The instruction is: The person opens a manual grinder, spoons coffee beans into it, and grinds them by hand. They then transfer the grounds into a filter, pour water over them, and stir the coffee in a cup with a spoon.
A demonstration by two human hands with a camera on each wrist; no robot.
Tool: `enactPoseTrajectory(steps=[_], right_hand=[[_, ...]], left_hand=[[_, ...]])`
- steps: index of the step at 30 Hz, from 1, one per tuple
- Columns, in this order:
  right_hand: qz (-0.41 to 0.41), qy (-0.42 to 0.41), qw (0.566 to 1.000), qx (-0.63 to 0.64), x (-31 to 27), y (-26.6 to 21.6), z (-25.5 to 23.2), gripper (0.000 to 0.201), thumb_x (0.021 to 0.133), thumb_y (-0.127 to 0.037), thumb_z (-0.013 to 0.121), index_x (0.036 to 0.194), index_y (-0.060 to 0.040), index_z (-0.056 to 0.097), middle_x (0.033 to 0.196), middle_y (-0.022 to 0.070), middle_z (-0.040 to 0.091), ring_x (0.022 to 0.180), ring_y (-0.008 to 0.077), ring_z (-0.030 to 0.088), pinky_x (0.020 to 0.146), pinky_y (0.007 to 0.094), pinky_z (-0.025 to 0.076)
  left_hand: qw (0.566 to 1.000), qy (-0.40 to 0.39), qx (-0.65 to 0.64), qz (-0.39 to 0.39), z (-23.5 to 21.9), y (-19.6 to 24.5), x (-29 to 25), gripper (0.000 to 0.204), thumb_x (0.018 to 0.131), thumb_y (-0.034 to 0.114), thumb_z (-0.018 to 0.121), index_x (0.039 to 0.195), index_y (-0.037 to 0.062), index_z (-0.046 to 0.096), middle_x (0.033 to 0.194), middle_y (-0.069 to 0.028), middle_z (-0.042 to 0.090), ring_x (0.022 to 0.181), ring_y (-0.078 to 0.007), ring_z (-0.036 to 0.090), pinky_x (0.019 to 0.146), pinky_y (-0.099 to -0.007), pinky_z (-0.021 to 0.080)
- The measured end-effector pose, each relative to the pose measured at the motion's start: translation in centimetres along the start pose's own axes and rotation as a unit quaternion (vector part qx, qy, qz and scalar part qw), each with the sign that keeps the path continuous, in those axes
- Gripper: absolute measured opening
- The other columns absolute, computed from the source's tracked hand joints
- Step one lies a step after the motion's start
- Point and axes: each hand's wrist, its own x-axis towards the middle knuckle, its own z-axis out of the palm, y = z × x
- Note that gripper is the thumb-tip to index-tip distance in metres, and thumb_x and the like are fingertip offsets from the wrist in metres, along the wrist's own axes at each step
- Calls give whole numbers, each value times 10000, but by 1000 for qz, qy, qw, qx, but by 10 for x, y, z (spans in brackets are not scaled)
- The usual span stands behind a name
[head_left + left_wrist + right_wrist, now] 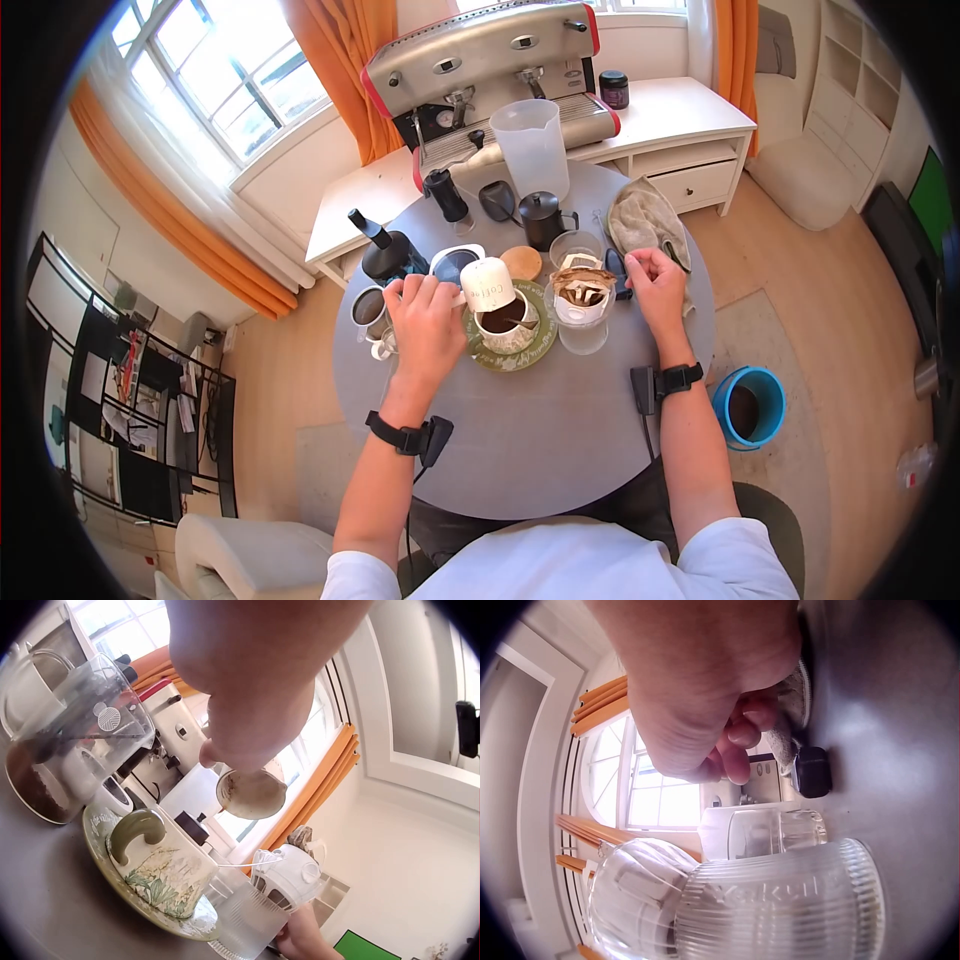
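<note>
My left hand holds a small white mug with lettering on its side. The mug is tipped over a patterned cup of dark brown contents, and stained inside. That cup stands on a green saucer. To its right, a drip coffee bag hangs on the rim of a clear ribbed glass. My right hand hovers just right of the bag, fingers loosely curled with nothing in them. Close beyond those fingers are a small black object and a greyish cloth.
An espresso machine stands behind the round grey table. Toward the back are a frosted pitcher, a black pot and a dark kettle-like vessel. A glass server stands at left. A blue bucket is on the floor.
</note>
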Motion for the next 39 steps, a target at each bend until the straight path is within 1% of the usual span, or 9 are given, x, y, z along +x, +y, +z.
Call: enactPoseTrajectory(steps=[3,13,23,26,27,30,31,34,39], right_hand=[[-3,6,1000,8,0,2,2,115,975,-125,748,976,-11,757,658,-2,676,600,63,654,566,246,488],[-4,6,1000,20,-1,1,5,89,981,-100,735,989,-12,752,666,-5,675,601,58,637,563,239,471],[3,14,1000,26,0,0,1,94,983,-106,736,998,-16,757,651,-10,664,589,50,623,551,235,455],[2,16,1000,18,0,-5,0,93,981,-104,735,998,-15,757,645,-8,662,587,50,623,552,234,457],[4,17,1000,19,0,-3,-1,93,981,-104,735,998,-15,757,645,-8,662,587,50,623,552,234,457],[-2,13,1000,17,1,-2,-1,91,977,-102,737,994,-16,759,644,-8,665,589,49,630,554,235,464],[-2,16,1000,14,1,-2,0,92,974,-104,740,988,-16,760,642,-8,664,590,53,636,554,239,468],[2,24,1000,8,-1,-2,0,96,968,-109,745,977,-15,761,638,-5,663,590,60,646,556,245,476],[5,20,1000,16,1,-3,0,106,966,-114,737,970,-10,761,635,3,661,590,74,662,570,249,498]], left_hand=[[1000,-4,2,-2,4,-4,-4,254,704,-40,757,917,63,664,916,-83,637,1004,-306,608,967,-465,394],[1000,-14,-5,-5,9,-9,-15,253,707,-45,750,913,69,658,903,-78,631,1019,-295,616,970,-467,398],[999,-49,-11,-12,6,-10,5,208,729,-4,777,888,81,674,869,-61,647,939,-284,612,932,-443,392],[990,-119,-40,-60,12,-22,30,138,733,83,838,806,73,722,793,-68,663,882,-277,630,911,-416,385],[990,-120,-40,-59,17,-25,39,138,733,83,838,806,73,722,793,-68,663,882,-277,630,911,-416,385],[958,-249,-47,-137,38,-40,65,203,707,199,896,827,75,791,813,-72,731,844,-281,670,863,-433,408],[958,-249,-48,-134,47,-45,73,203,707,199,896,827,75,791,813,-72,731,844,-281,670,863,-433,408],[896,-399,-39,-191,79,-58,90,209,740,229,889,888,91,835,954,-138,802,1011,-335,740,970,-509,445],[870,-447,-62,-197,112,-69,96,256,741,275,913,907,92,844,966,-143,808,1022,-360,739,992,-574,445]])
